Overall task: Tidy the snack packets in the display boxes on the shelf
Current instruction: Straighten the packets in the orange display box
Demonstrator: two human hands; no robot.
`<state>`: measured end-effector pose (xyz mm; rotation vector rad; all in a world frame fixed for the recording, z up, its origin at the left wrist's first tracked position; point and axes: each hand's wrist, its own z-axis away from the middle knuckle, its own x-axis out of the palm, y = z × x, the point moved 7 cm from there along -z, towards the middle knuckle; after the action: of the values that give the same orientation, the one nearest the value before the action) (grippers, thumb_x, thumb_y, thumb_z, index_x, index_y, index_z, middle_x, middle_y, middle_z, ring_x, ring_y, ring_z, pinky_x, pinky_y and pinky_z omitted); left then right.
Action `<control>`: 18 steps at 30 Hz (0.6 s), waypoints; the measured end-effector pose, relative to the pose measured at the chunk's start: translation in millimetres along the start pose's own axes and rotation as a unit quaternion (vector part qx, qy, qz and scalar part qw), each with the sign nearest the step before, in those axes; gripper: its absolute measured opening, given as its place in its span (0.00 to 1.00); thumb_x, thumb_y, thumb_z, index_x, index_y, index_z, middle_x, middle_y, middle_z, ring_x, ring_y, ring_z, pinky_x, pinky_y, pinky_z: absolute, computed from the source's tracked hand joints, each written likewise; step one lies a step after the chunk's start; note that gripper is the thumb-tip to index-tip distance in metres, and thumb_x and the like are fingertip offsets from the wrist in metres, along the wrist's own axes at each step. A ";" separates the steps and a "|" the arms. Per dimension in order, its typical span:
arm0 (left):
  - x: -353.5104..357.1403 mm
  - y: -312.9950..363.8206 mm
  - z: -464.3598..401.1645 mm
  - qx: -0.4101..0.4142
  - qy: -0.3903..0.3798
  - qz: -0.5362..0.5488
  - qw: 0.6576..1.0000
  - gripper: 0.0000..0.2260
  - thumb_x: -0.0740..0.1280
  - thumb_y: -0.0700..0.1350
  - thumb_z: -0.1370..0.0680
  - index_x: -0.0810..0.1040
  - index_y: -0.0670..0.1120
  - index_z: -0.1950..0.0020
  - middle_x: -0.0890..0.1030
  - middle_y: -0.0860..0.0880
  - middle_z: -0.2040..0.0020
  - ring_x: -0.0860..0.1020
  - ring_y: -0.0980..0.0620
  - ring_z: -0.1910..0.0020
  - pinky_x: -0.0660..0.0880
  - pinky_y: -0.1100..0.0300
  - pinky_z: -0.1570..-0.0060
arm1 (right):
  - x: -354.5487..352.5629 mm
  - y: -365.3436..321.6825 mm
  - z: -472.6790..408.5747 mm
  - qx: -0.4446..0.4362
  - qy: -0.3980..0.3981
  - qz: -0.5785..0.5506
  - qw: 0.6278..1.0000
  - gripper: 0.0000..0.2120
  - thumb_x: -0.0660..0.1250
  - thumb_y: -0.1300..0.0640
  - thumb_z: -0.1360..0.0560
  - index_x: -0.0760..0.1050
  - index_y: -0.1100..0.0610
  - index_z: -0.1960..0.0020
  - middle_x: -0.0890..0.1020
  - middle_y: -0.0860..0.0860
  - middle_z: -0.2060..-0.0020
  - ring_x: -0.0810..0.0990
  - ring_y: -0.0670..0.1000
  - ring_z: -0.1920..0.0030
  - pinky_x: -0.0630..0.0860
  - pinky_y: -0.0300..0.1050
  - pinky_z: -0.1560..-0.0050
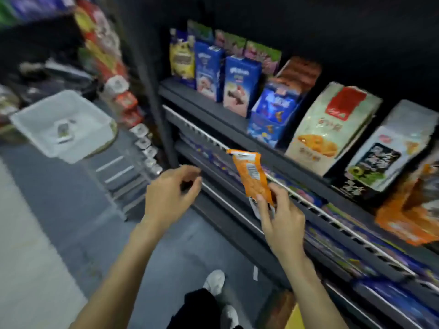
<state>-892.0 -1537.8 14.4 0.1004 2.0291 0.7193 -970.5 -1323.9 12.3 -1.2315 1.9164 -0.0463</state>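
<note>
My right hand (279, 218) pinches the lower end of a small orange snack packet (251, 175), its barcode side toward me, held upright in front of the dark shelf rail (308, 201). My left hand (169, 189) hovers a little to the left of it with its fingers loosely curled and nothing in them. An orange display box (408, 218) with packets stands at the far right of the upper shelf. Blue packets lie on the shelf below the rail. The whole view is motion-blurred.
The upper shelf holds blue biscuit boxes (240, 85), a pale green bag (332, 125) and a white and black bag (389, 153). A white plastic tub (63, 125) sits on a low stand at the left. My shoes (215, 282) stand on the grey floor.
</note>
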 end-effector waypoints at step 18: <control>-127.9 -380.4 191.0 -0.479 0.062 -0.036 0.875 0.12 0.66 0.48 0.22 0.77 0.51 0.39 0.81 0.56 0.48 0.78 0.55 0.46 0.71 0.59 0.55 | 358.7 -214.0 17.9 0.004 -0.487 -0.044 0.872 0.14 0.62 0.56 0.24 0.73 0.53 0.39 0.83 0.56 0.53 0.79 0.62 0.52 0.68 0.49 0.59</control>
<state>-587.3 -1809.7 -160.9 -0.6070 1.5626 1.6251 -861.8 -1702.4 -128.2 -1.0303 0.9682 0.4413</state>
